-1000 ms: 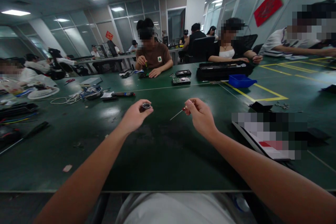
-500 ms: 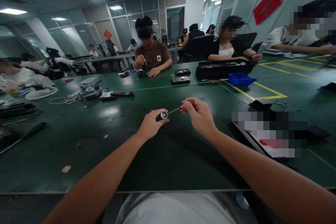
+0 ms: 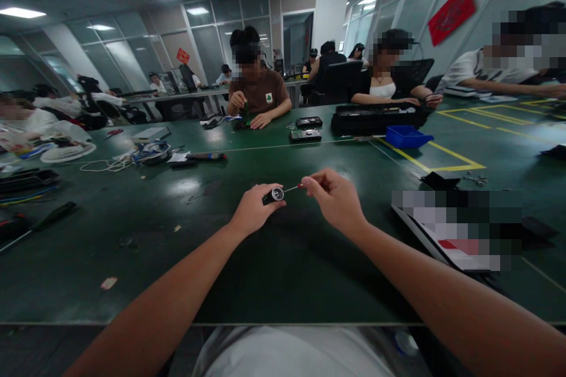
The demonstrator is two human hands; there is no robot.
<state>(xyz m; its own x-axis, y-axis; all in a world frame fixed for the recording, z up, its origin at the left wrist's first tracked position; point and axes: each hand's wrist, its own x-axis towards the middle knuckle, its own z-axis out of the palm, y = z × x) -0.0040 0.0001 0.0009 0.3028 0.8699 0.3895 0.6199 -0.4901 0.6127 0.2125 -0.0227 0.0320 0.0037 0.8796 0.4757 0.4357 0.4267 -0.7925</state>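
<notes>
My left hand point(image 3: 255, 210) is closed around a small dark cylindrical part point(image 3: 277, 194) with a silvery ring at its round end, which faces me and to the right. A screwdriver point(image 3: 292, 189) with a thin metal shaft and a red collar is pinched in my right hand point(image 3: 332, 193); most of its handle is hidden by the fingers. The shaft slants down to the left, and its tip meets the ringed end of the part. Whether the tip sits in a screw is too small to make out. Both hands are above the green table point(image 3: 283, 271).
A blue tray point(image 3: 407, 136) and a long black device point(image 3: 375, 119) stand at the right back. Two hard drives point(image 3: 305, 136) lie ahead, near a co-worker's hands. Left are a cable bundle point(image 3: 151, 153) and a long screwdriver point(image 3: 55, 217); a blurred-out device point(image 3: 451, 230) lies right.
My right hand's fingers have shifted on the screwdriver and now cover more of its handle. The shaft has tilted slightly flatter. My left hand and the part have stayed nearly in place.
</notes>
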